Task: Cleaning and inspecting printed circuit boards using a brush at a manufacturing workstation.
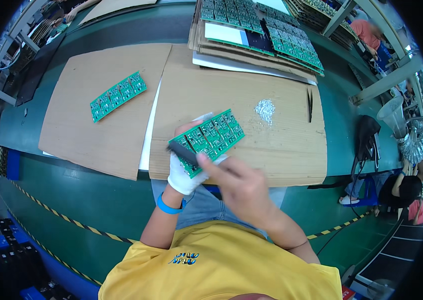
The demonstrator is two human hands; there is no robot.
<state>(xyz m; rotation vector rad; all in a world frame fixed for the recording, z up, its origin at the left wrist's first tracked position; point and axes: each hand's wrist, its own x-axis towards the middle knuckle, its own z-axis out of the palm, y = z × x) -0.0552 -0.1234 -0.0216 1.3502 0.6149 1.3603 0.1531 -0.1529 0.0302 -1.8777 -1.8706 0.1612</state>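
My left hand [182, 176], in a white glove with a blue wrist strap below it, grips a green circuit board panel [217, 133] from beneath. The panel is tilted above the cardboard. My bare right hand [245, 189], slightly blurred, is closed on a black brush [183, 152], which lies across the panel's lower left part. A second green circuit board panel [118, 97] rests on the left cardboard sheet [84, 140]. Small shiny bits [265, 110] form a loose heap right of my hands. Beyond them lie black tweezers [310, 106].
Ahead, a tall stack of circuit board panels [296, 46] stands layered with cardboard. The right cardboard sheet [291, 155] ends at the table's near edge. A clear funnel hood [393, 117] on a silver duct stands at the right. Other people [366, 34] sit farther off.
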